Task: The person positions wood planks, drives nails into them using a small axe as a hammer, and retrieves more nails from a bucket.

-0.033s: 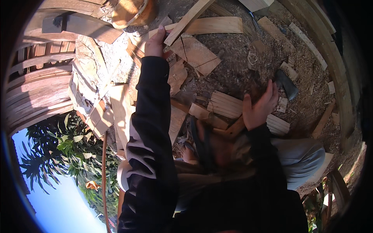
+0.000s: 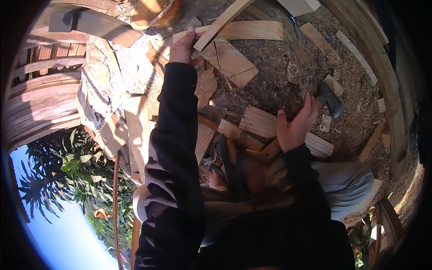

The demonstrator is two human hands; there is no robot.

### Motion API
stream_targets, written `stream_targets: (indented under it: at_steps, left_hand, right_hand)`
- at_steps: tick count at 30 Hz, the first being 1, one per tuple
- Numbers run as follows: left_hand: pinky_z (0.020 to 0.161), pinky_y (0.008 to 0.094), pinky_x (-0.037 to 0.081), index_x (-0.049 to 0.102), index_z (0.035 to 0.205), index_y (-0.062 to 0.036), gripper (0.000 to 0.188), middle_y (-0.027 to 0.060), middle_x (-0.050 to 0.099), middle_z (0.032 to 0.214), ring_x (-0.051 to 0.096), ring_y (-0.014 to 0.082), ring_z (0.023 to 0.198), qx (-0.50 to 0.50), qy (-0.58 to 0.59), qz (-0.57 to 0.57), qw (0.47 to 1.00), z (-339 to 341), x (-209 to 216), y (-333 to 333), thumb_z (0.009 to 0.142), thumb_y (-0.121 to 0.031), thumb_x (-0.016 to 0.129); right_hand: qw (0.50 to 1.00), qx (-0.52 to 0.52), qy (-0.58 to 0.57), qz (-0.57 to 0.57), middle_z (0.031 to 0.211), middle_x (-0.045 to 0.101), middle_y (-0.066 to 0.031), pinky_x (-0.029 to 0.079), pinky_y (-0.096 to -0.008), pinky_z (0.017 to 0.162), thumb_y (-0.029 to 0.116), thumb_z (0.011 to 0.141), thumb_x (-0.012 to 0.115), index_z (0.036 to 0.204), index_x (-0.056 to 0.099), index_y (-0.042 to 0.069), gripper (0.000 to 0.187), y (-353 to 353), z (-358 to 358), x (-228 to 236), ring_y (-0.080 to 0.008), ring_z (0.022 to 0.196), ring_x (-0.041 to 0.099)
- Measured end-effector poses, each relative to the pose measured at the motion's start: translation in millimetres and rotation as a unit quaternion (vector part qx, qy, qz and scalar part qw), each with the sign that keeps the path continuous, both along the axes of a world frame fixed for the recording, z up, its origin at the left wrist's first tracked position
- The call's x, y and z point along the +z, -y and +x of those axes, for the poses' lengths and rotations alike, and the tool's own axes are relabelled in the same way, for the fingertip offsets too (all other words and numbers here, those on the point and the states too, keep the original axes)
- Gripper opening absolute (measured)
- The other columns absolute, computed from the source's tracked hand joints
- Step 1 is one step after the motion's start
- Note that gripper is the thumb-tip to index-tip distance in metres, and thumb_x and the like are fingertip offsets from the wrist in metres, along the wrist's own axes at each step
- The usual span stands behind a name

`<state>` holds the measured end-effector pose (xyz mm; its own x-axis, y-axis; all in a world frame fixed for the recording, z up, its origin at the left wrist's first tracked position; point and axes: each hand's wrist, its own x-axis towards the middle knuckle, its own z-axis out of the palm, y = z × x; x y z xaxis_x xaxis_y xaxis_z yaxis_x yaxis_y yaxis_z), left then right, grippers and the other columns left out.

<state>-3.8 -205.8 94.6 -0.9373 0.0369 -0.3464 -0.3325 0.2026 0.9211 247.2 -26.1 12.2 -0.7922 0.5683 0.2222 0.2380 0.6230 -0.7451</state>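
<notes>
At the far end of my outstretched arm, my left hand [image 2: 181, 49] is closed around the near end of a pale squared wooden stick [image 2: 223, 23]. Its fingers are partly hidden behind the wood. Under the stick lies a longer flat board [image 2: 256, 30], and a split wood block [image 2: 230, 62] sits beside it. My right hand [image 2: 297, 127] holds nothing; its fingers are stretched and the thumb is apart. It hovers by a dark wedge-shaped metal blade [image 2: 330, 101], like an axe head, over a grooved wood piece [image 2: 258, 120].
Wood chips and offcuts cover the ground around my bare foot [image 2: 216, 178]. A round wooden vessel [image 2: 155, 12] stands at the far left. Stacked planks [image 2: 45, 96] line the left side, and a long curved-looking beam [image 2: 375, 63] bounds the right.
The whole view has shifted very slightly. My right hand has moved a little to the left relative to the blade; the left hand keeps its place on the stick.
</notes>
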Motion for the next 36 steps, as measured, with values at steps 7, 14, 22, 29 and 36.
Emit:
stream_targets:
  at_steps: [7,14,22,29,36]
  left_hand:
    - [0.066,0.0304,0.045,0.073,0.088,-0.0140,0.039,-0.0030,0.066,0.081,0.055,0.0097,0.073,-0.042,-0.029,0.017,0.999,5,-1,4,0.088,-0.049,0.056]
    - [0.077,0.0277,0.045,0.073,0.088,-0.0081,0.039,0.0034,0.069,0.086,0.059,0.0128,0.080,-0.048,-0.102,0.034,0.993,6,-26,2,0.088,-0.044,0.059]
    - [0.067,0.0337,0.050,0.072,0.085,-0.0108,0.037,0.0066,0.066,0.070,0.061,0.0175,0.063,-0.033,-0.130,-0.012,0.991,15,-24,-2,0.088,-0.043,0.055]
    - [0.067,0.0319,0.049,0.072,0.084,-0.0097,0.038,0.0057,0.065,0.069,0.061,0.0170,0.064,-0.050,-0.131,0.012,0.990,23,-22,-12,0.089,-0.043,0.054]
    - [0.078,0.0253,0.045,0.070,0.093,-0.0018,0.039,0.0052,0.069,0.087,0.059,0.0114,0.080,-0.040,-0.102,0.060,0.992,32,-20,-17,0.092,-0.038,0.058]
  right_hand:
    - [0.991,0.125,-0.037,0.033,0.135,0.030,-0.0269,0.025,-0.0526,0.101,0.031,0.073,0.073,0.141,0.022,0.001,0.090,63,-71,46,-0.0435,0.125,0.029]
    - [0.990,0.081,0.041,0.110,0.128,0.042,-0.0228,0.029,-0.0569,0.095,0.039,0.073,0.073,0.140,0.025,0.001,0.090,77,-111,45,-0.0387,0.121,0.040]
    - [0.984,0.078,-0.015,0.161,0.117,0.050,-0.0246,0.037,-0.0527,0.090,0.042,0.077,0.070,0.132,0.034,-0.004,0.081,80,-124,48,-0.0394,0.111,0.049]
    - [0.983,0.146,-0.081,0.074,0.111,0.054,-0.0286,0.042,-0.0451,0.089,0.040,0.077,0.071,0.122,0.042,-0.011,0.074,44,-124,41,-0.0440,0.102,0.053]
    - [0.977,0.171,-0.097,0.087,0.110,0.052,-0.0285,0.041,-0.0462,0.089,0.037,0.076,0.072,0.122,0.041,-0.010,0.073,35,-125,37,-0.0438,0.103,0.051]
